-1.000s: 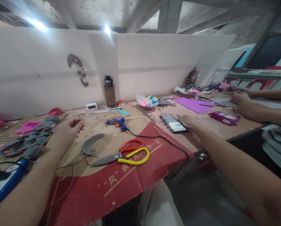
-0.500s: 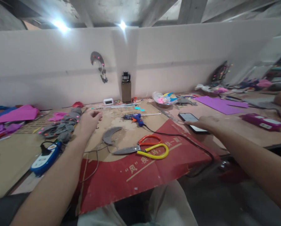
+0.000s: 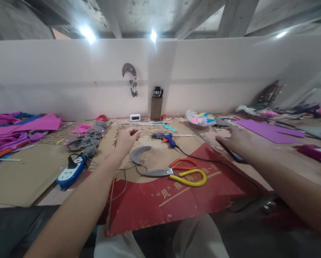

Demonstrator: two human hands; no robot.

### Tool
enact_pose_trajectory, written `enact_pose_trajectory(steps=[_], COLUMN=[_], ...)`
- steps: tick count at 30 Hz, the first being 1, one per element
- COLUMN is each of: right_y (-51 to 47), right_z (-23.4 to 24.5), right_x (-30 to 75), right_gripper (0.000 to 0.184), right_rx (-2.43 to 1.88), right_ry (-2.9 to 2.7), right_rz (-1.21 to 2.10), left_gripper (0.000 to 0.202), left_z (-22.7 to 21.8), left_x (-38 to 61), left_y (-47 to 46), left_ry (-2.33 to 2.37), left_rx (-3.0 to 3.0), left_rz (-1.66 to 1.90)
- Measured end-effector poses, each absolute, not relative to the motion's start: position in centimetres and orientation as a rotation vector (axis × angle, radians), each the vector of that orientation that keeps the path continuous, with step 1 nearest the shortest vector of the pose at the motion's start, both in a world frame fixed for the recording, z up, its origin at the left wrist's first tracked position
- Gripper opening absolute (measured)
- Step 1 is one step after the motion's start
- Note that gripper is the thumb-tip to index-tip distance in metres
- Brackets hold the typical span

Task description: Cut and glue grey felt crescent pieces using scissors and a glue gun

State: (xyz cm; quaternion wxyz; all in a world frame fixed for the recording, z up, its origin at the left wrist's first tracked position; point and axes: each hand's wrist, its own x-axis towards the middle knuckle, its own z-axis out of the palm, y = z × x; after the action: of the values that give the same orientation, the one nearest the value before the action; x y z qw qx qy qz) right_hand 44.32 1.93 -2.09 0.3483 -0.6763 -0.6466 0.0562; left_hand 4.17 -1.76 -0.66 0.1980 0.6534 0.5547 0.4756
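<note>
My left hand (image 3: pixel 126 139) hovers over the brown cardboard with its fingers curled in; whatever they hold is too small to make out. Just right of it lies a grey felt crescent (image 3: pixel 140 154) with a thin grey cord trailing from it. Scissors (image 3: pixel 176 172) with orange and yellow handles lie on the red cardboard (image 3: pixel 176 200). A blue glue gun (image 3: pixel 165 137) rests behind them, its black cable running right. My right hand (image 3: pixel 237 141), slightly blurred, lies flat, palm down, over a dark phone (image 3: pixel 233 155) whose edge shows beneath it.
A blue-and-white power strip (image 3: pixel 70 172) and a pile of grey felt pieces (image 3: pixel 89 138) sit at the left, with pink sheets (image 3: pixel 23 125) beyond them. Against the white wall stand a bottle (image 3: pixel 156 104) and a small clock (image 3: pixel 135 117). A purple sheet (image 3: pixel 268 130) lies at the right.
The view has swung left, so the other person's arms at the right are out of frame. My right hand has stayed at the phone and now covers more of it. My left hand remains curled.
</note>
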Motion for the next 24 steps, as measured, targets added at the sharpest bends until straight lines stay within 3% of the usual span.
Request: enact_pose_trajectory(steps=[4,5,7,10,14,20,24], right_y=[1.1,1.0,1.0,1.1,1.7,1.0,0.5], right_z=[-0.3,0.0,0.1,-0.4,-2.2,-3.6,-3.0], right_x=[34.7,32.2,27.6,22.9,20.8,21.7,22.1], right_gripper=[0.031,0.028,0.021,0.011,0.014,0.019,0.019], right_rx=[-1.406,-1.195,-0.869,-0.614,-0.452,-0.4,-0.373], right_ry=[-1.72,-1.643,-1.46,-1.266,-1.163,-1.276,-1.253], right_rz=[0.594,0.858,1.315,1.603,1.717,1.776,1.795], left_gripper=[0.031,0.032,0.029,0.02,0.033,0.015,0.021], left_z=[-1.1,-1.2,-1.3,-1.2,-0.7,-0.4,-0.1], left_x=[5.3,5.5,5.7,5.6,5.2,5.4,5.4], left_y=[-2.2,-2.2,-2.1,-1.9,-1.9,-2.8,-3.0], left_ry=[1.352,1.307,1.226,1.128,1.094,1.445,1.308], left_rx=[1.673,1.644,1.593,1.507,1.532,1.847,1.819], left_rz=[1.312,1.314,1.346,1.45,1.415,1.387,1.395])
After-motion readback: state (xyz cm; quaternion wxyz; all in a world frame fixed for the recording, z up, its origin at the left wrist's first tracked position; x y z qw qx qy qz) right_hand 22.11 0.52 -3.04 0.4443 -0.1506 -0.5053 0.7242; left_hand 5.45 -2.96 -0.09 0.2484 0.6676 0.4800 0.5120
